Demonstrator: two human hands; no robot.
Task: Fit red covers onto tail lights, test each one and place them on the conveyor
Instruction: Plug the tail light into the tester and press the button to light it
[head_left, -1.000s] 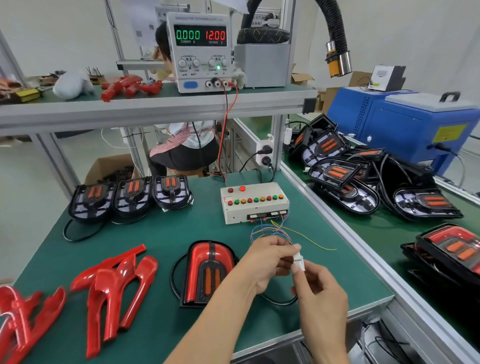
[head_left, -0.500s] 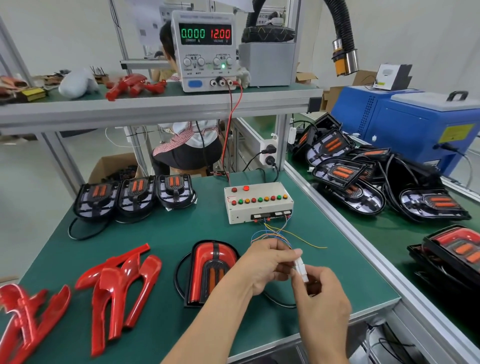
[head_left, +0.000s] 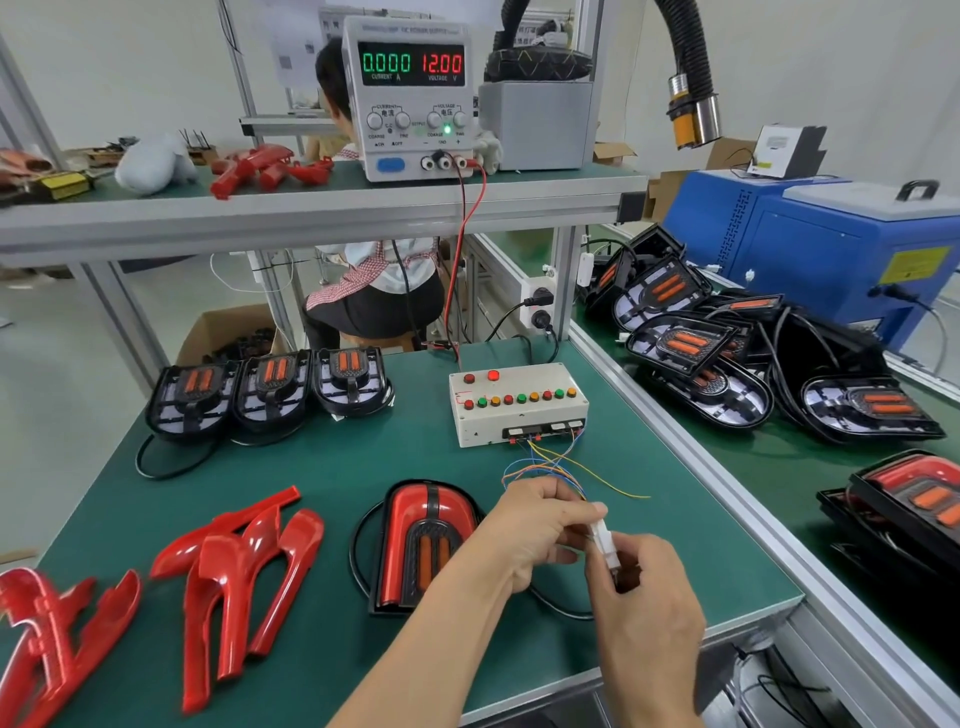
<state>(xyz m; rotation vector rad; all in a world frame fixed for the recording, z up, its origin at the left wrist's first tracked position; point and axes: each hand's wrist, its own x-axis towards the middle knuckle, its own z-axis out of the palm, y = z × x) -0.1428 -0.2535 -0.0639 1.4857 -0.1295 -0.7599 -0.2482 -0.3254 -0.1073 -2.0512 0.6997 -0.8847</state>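
Head view is showing both hands meeting over the green bench (head_left: 332, 467), in front of the test box (head_left: 519, 408). Left hand (head_left: 535, 530) is curling round the box's thin coloured wires (head_left: 545, 465) and pinching one end of a white plug (head_left: 605, 538); right hand (head_left: 644, 603) is pinching the other end. Covered tail light (head_left: 423, 540) is lying flat just left of the hands. Loose red covers (head_left: 234, 577) are lying further left, three bare lights (head_left: 270, 392) behind them.
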